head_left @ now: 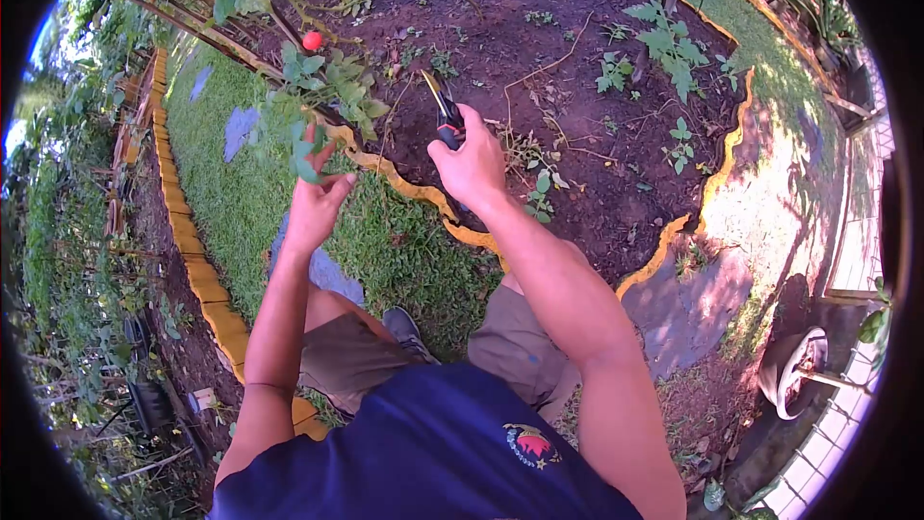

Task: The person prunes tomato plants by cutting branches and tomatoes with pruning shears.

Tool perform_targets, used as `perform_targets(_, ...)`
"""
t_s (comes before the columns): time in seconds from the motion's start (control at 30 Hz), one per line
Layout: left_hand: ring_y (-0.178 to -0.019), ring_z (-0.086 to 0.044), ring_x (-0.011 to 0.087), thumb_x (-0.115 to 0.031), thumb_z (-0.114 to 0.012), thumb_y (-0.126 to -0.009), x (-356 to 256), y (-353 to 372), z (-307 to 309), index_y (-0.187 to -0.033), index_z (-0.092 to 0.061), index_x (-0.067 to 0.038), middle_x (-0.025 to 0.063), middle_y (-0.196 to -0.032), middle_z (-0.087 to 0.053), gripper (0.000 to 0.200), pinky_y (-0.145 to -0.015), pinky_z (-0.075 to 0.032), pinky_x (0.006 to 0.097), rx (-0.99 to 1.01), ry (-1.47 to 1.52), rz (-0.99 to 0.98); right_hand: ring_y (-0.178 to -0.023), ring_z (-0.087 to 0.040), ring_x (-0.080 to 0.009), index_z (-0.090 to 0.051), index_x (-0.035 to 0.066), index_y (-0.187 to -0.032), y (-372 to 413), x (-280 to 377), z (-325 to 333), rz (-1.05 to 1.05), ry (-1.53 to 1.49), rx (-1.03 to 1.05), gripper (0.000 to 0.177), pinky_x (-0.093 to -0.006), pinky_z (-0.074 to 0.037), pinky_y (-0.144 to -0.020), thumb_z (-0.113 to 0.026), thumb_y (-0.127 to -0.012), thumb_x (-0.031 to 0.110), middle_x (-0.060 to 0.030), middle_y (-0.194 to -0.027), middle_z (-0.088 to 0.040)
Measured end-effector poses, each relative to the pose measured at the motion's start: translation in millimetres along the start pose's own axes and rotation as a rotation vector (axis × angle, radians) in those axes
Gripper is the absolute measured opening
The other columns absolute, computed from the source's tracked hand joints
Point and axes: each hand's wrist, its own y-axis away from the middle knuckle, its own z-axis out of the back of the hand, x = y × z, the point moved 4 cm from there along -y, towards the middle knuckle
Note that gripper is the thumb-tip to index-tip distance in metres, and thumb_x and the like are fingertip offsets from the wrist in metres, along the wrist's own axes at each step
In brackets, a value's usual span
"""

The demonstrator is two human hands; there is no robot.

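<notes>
My right hand [469, 162] is closed around the black and red handle of pruning shears [449, 117], whose blades point up and away over the soil. My left hand [318, 202] is raised among the leaves of a tomato plant [348, 87], its fingers stretched upward and the thumb apart from them. A green leaf [306, 156] overlaps the fingers and partly hides them. Just above this hand, a ripe red tomato [312, 40] hangs among the branches.
Wavy yellow edging [414, 189] borders the dark soil bed [481, 10], where small green plants [669, 48] grow. Grass [395, 260] and flat grey stones [693, 313] lie around it. At the lower right stands a white pot [776, 374], and dense plants [67, 260] line the left.
</notes>
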Motion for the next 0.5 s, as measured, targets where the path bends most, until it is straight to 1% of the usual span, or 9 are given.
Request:
perform_targets(0.07, -0.100, -0.069, 0.0216, -0.010, -0.067, -0.094, 4.0, -1.2, 9.8, -0.163, -0.007, -0.019, 0.0247, -0.155, -0.039, 0.092, -0.083, -0.057, 0.0336, -0.097, 0.011, 0.029, -0.105, -0.066, -0.0327, -0.051, 0.007, -0.137, 1.9, 3.3, 4.0, 0.007, -0.035, -0.012, 0.064, -0.0452, -0.051, -0.093, -0.070, -0.078, 0.026, -0.0143, -0.112, -0.067)
perform_targets(0.1, -0.102, -0.069, 0.0229, -0.011, -0.067, -0.094, 3.7, -3.6, 14.5, -0.163, -0.006, -0.019, 0.0239, -0.157, -0.037, 0.092, -0.083, -0.057, 0.0337, -0.093, -0.016, 0.025, -0.105, -0.066, -0.0324, -0.049, 0.007, -0.138, 1.9, 3.4, 4.5, 0.030, -0.010, -0.050, 0.065, -0.0450, -0.051, -0.093, -0.070, -0.079, 0.025, -0.0146, -0.113, -0.067)
perform_targets(0.2, -0.106, -0.069, 0.0249, -0.013, -0.068, -0.095, 1.7, -3.2, 21.2, -0.163, -0.006, -0.018, 0.0215, -0.158, -0.037, 0.092, -0.083, -0.057, 0.0345, -0.136, -0.044, 0.036, -0.105, -0.066, -0.0322, -0.050, 0.006, -0.137, 1.3, 0.9, 7.1, 0.028, -0.007, -0.050, 0.065, -0.0447, -0.051, -0.093, -0.070, -0.079, 0.025, -0.0147, -0.113, -0.066)
perform_targets(0.23, -0.108, -0.069, 0.0278, -0.014, -0.068, -0.095, 3.4, -4.1, 22.6, -0.163, -0.008, -0.018, 0.0182, -0.159, -0.037, 0.091, -0.084, -0.056, 0.0366, -0.149, -0.072, 0.028, -0.105, -0.066, -0.0320, -0.050, 0.006, -0.138, 1.3, 1.1, 8.1, 0.020, -0.013, -0.041, 0.065, -0.0446, -0.051, -0.093, -0.070, -0.079, 0.025, -0.0146, -0.113, -0.066)
perform_targets(0.33, -0.109, -0.069, 0.0266, -0.015, -0.066, -0.095, -2.5, -2.6, 23.5, -0.162, -0.010, -0.012, 0.0195, -0.160, -0.035, 0.088, -0.090, -0.055, 0.0353, -0.153, -0.129, 0.062, -0.105, -0.066, -0.0316, -0.050, 0.006, -0.138, 0.9, 0.3, 9.9, -0.004, -0.036, -0.018, 0.066, -0.0442, -0.051, -0.094, -0.070, -0.078, 0.025, -0.0143, -0.113, -0.066)
perform_targets(0.37, -0.110, -0.068, 0.0276, -0.017, -0.067, -0.095, 0.1, -2.8, 23.9, -0.162, -0.009, -0.012, 0.0190, -0.160, -0.033, 0.088, -0.091, -0.054, 0.0359, -0.151, -0.137, 0.072, -0.105, -0.066, -0.0313, -0.050, 0.006, -0.138, 0.1, -2.8, 8.4, -0.016, -0.045, -0.013, 0.066, -0.0441, -0.051, -0.094, -0.070, -0.078, 0.025, -0.0141, -0.113, -0.066)
perform_targets(0.47, -0.108, -0.070, 0.0306, -0.017, -0.067, -0.095, 6.8, -2.4, 22.0, -0.162, -0.009, -0.014, 0.0169, -0.160, -0.036, 0.089, -0.088, -0.056, 0.0393, -0.174, -0.148, 0.029, -0.105, -0.066, -0.0303, -0.050, 0.006, -0.139, -2.2, -7.0, 6.5, -0.033, -0.059, -0.014, 0.066, -0.0433, -0.051, -0.093, -0.069, -0.079, 0.025, -0.0132, -0.113, -0.067)
perform_targets(0.5, -0.107, -0.071, 0.0299, -0.017, -0.068, -0.095, 0.8, 0.4, 20.3, -0.162, -0.008, -0.013, 0.0177, -0.161, -0.035, 0.090, -0.088, -0.055, 0.0398, -0.166, -0.168, 0.037, -0.105, -0.066, -0.0303, -0.050, 0.006, -0.139, -1.7, -6.9, 7.3, -0.026, -0.058, -0.019, 0.066, -0.0433, -0.051, -0.093, -0.069, -0.079, 0.025, -0.0132, -0.113, -0.067)
